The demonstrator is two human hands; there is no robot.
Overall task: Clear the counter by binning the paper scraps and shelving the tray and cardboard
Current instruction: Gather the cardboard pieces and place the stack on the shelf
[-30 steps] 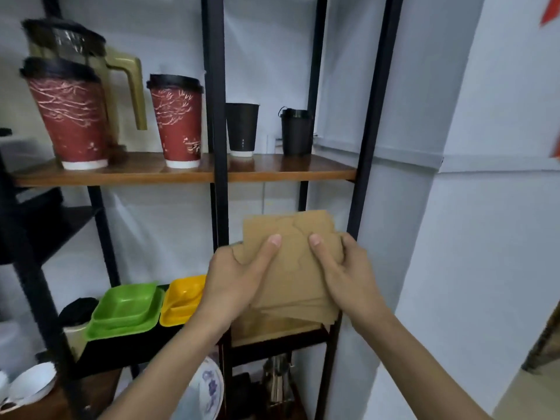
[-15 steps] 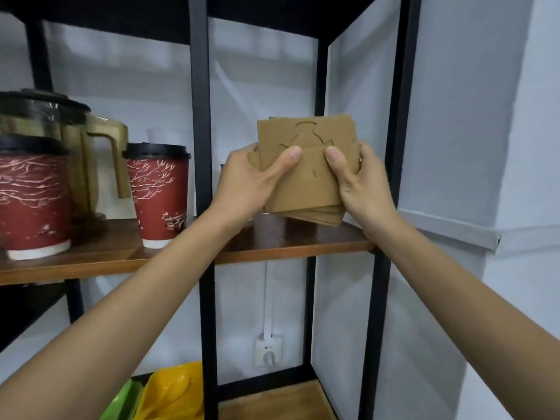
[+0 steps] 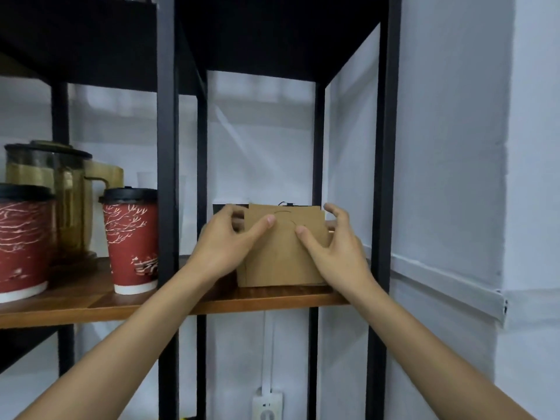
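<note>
A stack of brown cardboard pieces stands upright on the wooden shelf, its lower edge resting on the board. My left hand grips its left side with the thumb across the front. My right hand holds its right side, thumb on the front and fingers spread behind. Dark cups stand hidden behind the cardboard, with only their black tops showing.
Two red paper cups with black lids and a glass pitcher stand on the left half of the shelf. Black metal posts frame the bay. A white wall is at right, and a socket sits below.
Both hands lifted the cardboard from the lower shelf level up to the wooden shelf and set its bottom edge down there. My right fingers have loosened and spread.
</note>
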